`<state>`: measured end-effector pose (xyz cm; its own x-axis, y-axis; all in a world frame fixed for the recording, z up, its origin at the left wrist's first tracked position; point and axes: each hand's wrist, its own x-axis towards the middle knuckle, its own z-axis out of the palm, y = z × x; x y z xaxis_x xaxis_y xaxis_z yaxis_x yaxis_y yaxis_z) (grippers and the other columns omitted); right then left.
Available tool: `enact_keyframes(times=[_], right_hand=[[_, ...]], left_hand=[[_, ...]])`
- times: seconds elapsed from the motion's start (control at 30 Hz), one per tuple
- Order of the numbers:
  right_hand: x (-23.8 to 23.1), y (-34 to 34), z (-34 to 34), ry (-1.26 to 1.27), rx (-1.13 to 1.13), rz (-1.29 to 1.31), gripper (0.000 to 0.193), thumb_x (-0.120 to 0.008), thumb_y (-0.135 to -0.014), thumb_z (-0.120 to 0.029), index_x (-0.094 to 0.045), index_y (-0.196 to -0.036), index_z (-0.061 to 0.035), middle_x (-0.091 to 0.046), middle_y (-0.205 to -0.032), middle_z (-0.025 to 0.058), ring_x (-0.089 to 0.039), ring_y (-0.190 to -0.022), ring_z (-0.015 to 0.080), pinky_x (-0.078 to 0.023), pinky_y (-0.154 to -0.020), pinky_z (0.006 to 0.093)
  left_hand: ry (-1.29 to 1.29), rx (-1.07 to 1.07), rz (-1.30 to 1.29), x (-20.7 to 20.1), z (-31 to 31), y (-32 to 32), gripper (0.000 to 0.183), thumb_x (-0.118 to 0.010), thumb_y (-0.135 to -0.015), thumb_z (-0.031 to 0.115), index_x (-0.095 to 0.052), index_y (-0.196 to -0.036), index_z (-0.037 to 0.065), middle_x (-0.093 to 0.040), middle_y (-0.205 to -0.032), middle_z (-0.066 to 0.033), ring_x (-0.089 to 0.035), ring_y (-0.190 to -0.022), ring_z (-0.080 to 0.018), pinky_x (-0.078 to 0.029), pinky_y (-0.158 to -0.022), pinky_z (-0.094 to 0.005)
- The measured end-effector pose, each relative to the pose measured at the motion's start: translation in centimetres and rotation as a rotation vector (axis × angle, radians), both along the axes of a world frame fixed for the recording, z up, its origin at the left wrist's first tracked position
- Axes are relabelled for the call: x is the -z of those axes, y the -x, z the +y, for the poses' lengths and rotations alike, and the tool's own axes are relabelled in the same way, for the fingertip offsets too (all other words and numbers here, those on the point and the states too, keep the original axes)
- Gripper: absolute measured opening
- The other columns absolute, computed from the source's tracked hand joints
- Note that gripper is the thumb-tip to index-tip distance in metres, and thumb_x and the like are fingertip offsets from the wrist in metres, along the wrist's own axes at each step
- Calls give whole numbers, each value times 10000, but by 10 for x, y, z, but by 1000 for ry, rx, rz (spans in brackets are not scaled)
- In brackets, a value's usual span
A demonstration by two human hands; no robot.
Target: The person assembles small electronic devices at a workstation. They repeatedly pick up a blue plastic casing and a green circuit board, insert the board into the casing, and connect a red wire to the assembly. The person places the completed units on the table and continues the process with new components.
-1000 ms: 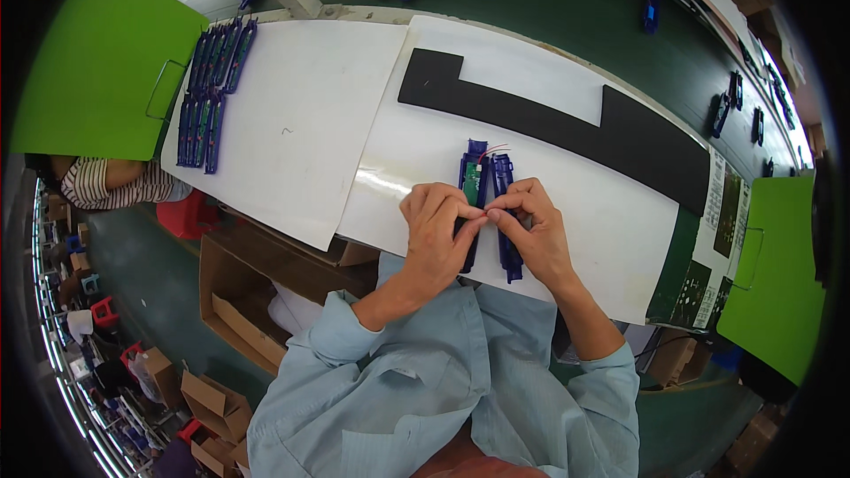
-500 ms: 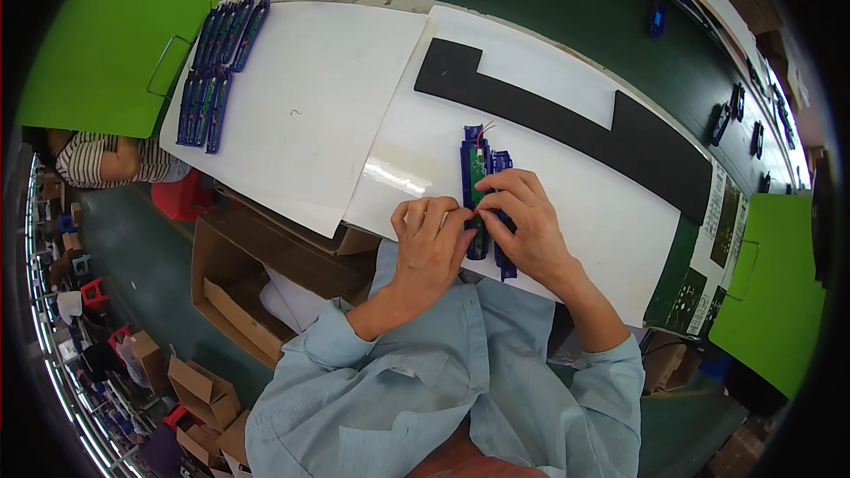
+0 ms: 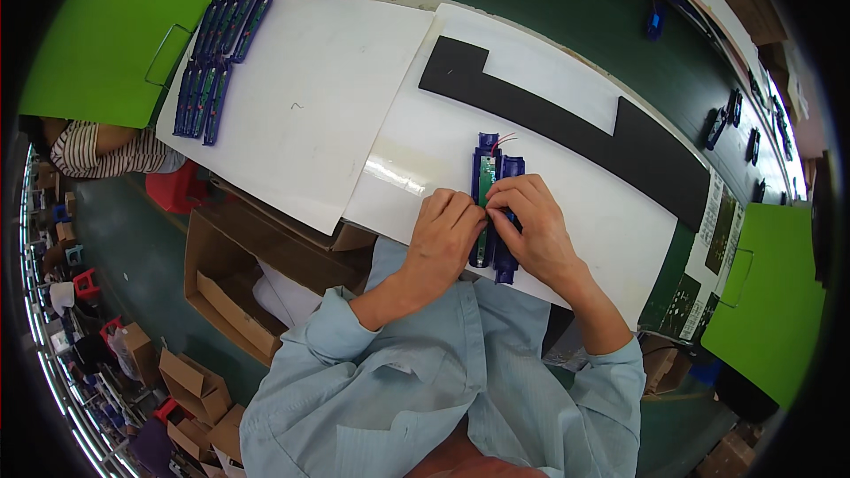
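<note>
A long blue plastic housing half point(image 3: 479, 252) lies in front of me, holding a narrow green circuit board point(image 3: 487, 179) with thin red wires point(image 3: 501, 142) at its far end. Against its right side is a second blue housing half point(image 3: 511, 165), partly under my fingers. My left hand point(image 3: 443, 237) reaches over the board from the left, thumb and fingers pinched. From the right, my right hand point(image 3: 537, 228) bends its fingers into a pinch at the same spot, mid-board. Whatever small thing the fingertips grip is hidden.
White sheets point(image 3: 310, 71) cover the bench. Beyond the housing lies a black foam piece point(image 3: 549, 106). Several filled blue housings point(image 3: 208, 93) stand in rows at far left. Green panels point(image 3: 115, 35) flank the bench. A person in a striped sleeve point(image 3: 80, 150) sits left, above a cardboard box point(image 3: 235, 301).
The housing halves have shifted slightly right and become more upright in view. Both hands stay pinched over the board; a red bit seen between the fingertips earlier is now hidden.
</note>
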<state>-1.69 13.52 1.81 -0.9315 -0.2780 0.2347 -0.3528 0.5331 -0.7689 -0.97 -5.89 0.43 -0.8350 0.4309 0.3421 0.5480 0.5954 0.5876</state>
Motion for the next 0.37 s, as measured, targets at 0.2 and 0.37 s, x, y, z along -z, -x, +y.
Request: enact_keyframes(times=[0.2, 0.37], right_hand=[[-8, 4, 3, -71, -71, -59, 93, -745, -906, -10, -680, -971, -27, -694, -1179, 82, -652, -1029, 311, -557, -894, 401], [-10, 6, 7, -53, -77, -78, 86, -747, -927, -55, -690, -992, -54, -675, -1284, 91, -670, -1090, 318, -561, -924, 384]], left_hand=[[73, 70, 89, 3, -3, -2, 161, -765, -892, 16, -698, -1037, 22, -636, -1039, -98, -607, -1048, -292, -494, -928, -429], [-71, -13, 3, 8, -10, -24, 271, -791, -908, 105, -729, -1156, 15, -657, -1120, -126, -616, -1147, -353, -498, -1016, -439]])
